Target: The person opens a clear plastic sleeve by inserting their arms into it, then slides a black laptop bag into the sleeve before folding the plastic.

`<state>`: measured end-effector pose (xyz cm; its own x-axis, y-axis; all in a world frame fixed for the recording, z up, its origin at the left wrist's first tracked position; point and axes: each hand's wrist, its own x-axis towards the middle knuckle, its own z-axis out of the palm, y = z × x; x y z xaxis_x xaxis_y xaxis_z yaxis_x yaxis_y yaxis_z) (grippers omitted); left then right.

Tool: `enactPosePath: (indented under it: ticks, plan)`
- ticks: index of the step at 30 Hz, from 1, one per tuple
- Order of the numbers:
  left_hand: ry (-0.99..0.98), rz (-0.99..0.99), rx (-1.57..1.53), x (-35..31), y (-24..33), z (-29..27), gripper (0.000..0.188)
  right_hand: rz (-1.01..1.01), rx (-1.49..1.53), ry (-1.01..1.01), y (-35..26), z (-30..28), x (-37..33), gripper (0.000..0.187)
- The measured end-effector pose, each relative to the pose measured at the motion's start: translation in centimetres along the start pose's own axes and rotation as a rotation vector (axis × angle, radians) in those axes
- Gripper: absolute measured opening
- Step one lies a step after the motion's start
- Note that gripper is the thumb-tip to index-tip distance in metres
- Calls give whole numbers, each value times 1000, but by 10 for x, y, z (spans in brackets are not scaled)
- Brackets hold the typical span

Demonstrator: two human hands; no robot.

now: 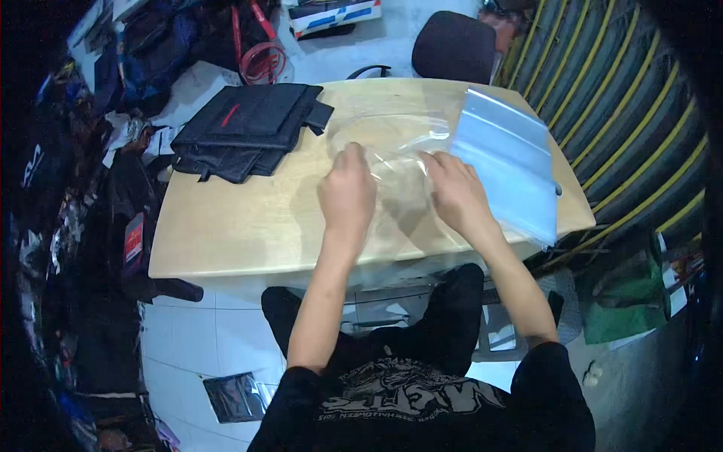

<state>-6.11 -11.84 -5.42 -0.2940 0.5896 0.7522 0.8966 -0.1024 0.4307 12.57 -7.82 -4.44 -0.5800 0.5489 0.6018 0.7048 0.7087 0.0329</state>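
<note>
Both my hands hold a clear plastic bag [401, 178] stretched between them above the middle of the table. My left hand [348, 188] is closed on the bag's left side, fingers curled. On its right side, my right hand [458, 188] pinches the film between thumb and fingers. The bag's outline is hard to follow against the wood. Right of my right hand lies a stack of clear, bluish plastic bags [506, 162]. A pile of folded black fabric bags [252, 124] with a small red mark rests at the table's far left.
The pale wooden table [226, 233] has a curved front edge close to my lap. Behind it stands a dark chair [454, 47]. Black tyres with yellow stripes [633, 113] line the right side. A packaged black item [235, 397] lies on the tiled floor at lower left.
</note>
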Motion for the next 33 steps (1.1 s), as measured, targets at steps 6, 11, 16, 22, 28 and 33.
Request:
enactPosePath:
  ticks: [6,11,16,22,28,33]
  plan:
    - [-24,-27,86,-1,4,-1,15,596,624,116,19,-1,-38,36]
    - [-66,348,197,-8,44,6,29,610,664,246,1,5,-47,62]
    - [97,199,150,29,42,8,15,728,550,145,5,10,-70,86]
    - [154,259,29,19,63,13,15,736,370,250,-19,-22,-79,78]
    - [80,340,-126,-5,83,-5,13,600,769,108,-60,-8,-69,36]
    - [-44,539,-134,-45,102,-13,15,775,1284,133,28,109,16,32]
